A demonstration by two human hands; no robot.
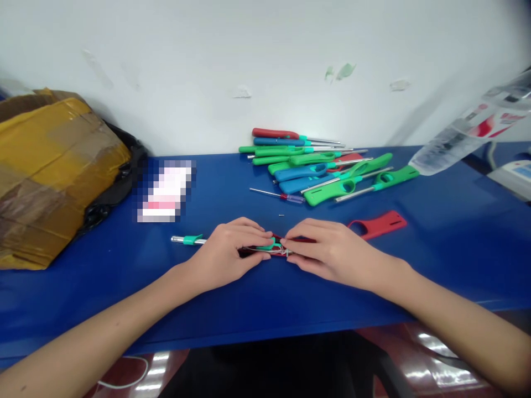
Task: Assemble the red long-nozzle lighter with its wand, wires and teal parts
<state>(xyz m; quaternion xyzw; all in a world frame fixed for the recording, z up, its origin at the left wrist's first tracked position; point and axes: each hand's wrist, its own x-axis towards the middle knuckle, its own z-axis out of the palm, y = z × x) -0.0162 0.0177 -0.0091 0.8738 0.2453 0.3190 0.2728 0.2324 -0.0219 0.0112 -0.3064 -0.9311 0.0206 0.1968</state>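
Between my hands lies an opened red stick lighter (274, 253), its inner parts and thin white wire exposed beside a green piece. My left hand (230, 251) is closed on the lighter's left part, fingers and thumb on either side. Its metal tube (177, 240), with a green collar (193, 240), sticks out to the left. My right hand (332, 249) pinches at the right part of the same lighter, with the fingertips near the wire; most of this end is hidden under the fingers. Beyond the right hand rests a loose red handle shell (386, 225).
Several green, blue and red stick lighters (317, 174) are heaped by the wall. In front of them lie a screwdriver (286, 197) and a tiny screw (281, 215). A taped carton (58, 177) stands left, near a blurred-out item (166, 190). A plastic bottle (464, 130) is at right.
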